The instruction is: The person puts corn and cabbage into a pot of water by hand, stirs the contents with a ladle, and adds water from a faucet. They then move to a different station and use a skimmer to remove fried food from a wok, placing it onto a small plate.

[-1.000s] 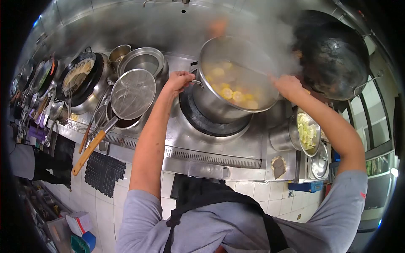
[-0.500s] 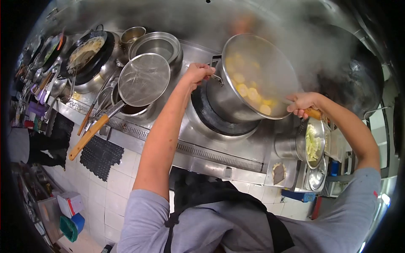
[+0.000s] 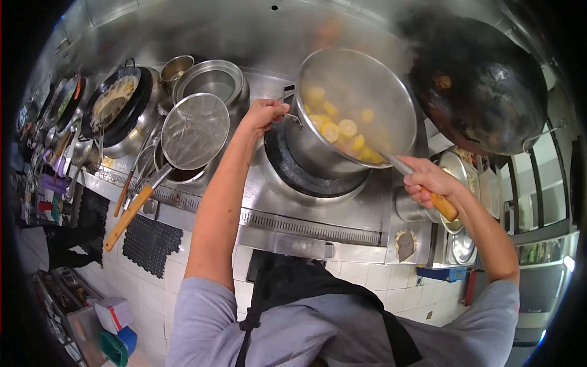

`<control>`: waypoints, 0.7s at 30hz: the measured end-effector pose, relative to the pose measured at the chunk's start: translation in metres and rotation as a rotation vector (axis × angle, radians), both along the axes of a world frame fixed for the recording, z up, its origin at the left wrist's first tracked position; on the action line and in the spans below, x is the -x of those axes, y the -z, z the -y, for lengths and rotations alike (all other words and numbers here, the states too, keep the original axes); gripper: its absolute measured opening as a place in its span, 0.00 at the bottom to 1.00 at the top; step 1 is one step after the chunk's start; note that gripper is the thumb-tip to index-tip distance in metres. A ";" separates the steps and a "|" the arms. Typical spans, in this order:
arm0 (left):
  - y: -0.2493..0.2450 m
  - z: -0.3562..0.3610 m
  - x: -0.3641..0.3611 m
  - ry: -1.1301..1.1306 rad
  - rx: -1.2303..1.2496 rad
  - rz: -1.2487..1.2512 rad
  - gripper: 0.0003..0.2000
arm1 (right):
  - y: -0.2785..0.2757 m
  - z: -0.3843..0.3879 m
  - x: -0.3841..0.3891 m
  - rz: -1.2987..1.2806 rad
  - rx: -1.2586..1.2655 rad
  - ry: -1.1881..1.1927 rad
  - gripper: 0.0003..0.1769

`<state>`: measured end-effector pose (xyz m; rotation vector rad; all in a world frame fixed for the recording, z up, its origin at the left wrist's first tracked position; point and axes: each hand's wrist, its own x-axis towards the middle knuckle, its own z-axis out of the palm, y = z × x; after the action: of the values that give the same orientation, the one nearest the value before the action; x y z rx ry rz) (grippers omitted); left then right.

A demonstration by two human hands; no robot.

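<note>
A large steel stockpot (image 3: 312, 144) leans tilted on the black burner ring (image 3: 287, 165), its mouth facing me. Inside, yellow corn pieces (image 3: 347, 127) show through thin steam. My left hand (image 3: 266, 115) is closed around the pot's side handle (image 3: 295, 120). My right hand (image 3: 428, 181) grips a metal utensil with a wooden handle (image 3: 443, 207). Its shaft (image 3: 397, 164) runs over the pot's near rim, and its head is hidden among the corn.
A wooden-handled mesh strainer (image 3: 195, 131) rests over a pot on the left, near a lidless steel pot (image 3: 211, 85). Left of these is a wok (image 3: 116, 104). A big black wok (image 3: 480, 85) stands tilted at right. A steel bowl (image 3: 454, 225) sits behind my right forearm.
My right hand has drawn back from the pot's rim toward me, showing more of the utensil's shaft. Steam has thinned, and the view has shifted. My left hand keeps its grip.
</note>
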<state>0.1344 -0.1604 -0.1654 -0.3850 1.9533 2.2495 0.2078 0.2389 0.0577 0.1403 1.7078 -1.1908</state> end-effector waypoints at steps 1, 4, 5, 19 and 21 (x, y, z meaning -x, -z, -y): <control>-0.004 0.001 -0.001 0.014 0.011 -0.002 0.11 | -0.004 -0.002 -0.007 -0.028 0.024 -0.010 0.38; -0.011 -0.001 -0.005 0.004 0.009 0.020 0.09 | -0.020 0.000 -0.037 -0.152 0.001 0.054 0.40; -0.013 -0.002 -0.006 0.003 0.006 0.028 0.09 | -0.023 -0.002 -0.044 -0.223 -0.039 0.038 0.40; -0.024 0.000 -0.005 0.020 0.081 0.092 0.10 | -0.116 -0.039 -0.103 -1.100 -0.611 -0.619 0.39; -0.022 0.003 -0.003 0.044 0.068 0.082 0.10 | -0.144 -0.028 -0.114 -1.001 -0.709 -0.678 0.38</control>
<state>0.1372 -0.1634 -0.1431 -0.4304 1.9805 2.1107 0.3213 0.2665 0.2012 -0.6704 2.6681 -0.0456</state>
